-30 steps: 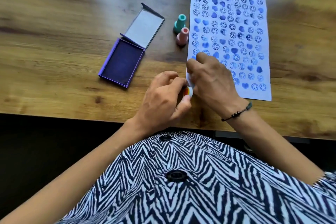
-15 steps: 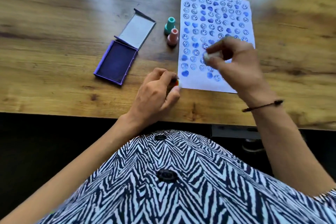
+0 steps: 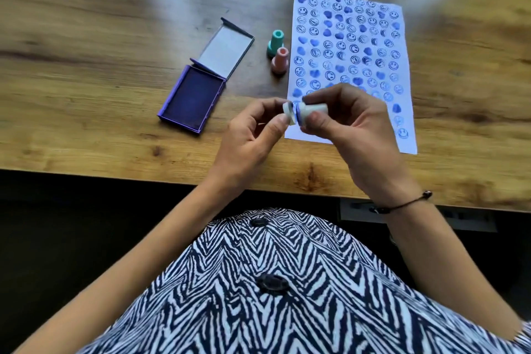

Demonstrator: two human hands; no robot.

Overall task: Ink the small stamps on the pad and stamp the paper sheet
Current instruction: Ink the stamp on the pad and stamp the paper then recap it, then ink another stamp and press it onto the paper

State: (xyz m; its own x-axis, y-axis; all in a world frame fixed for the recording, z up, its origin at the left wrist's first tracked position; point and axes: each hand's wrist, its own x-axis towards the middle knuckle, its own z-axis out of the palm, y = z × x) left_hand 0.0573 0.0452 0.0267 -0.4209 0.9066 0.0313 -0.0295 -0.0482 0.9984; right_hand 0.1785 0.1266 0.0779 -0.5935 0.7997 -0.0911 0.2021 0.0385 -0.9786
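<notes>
No legible text, numerals or brand marks found.

The paper sheet point(image 3: 349, 66), lying on the right side of the tabletop point(image 3: 86, 37), carries only pictorial signs: rows of blue-inked smiley faces and solid hearts, covering it from the far edge to the near one. No lettering shows among them. The open ink pad point(image 3: 192, 98), left of the sheet, shows no label on its case or on the inside of its lid. The two standing stamps point(image 3: 277, 52) between pad and sheet bear no readable marking.

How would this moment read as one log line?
right hand: holds white stamp | left hand: holds its cap | ink pad: open
</notes>
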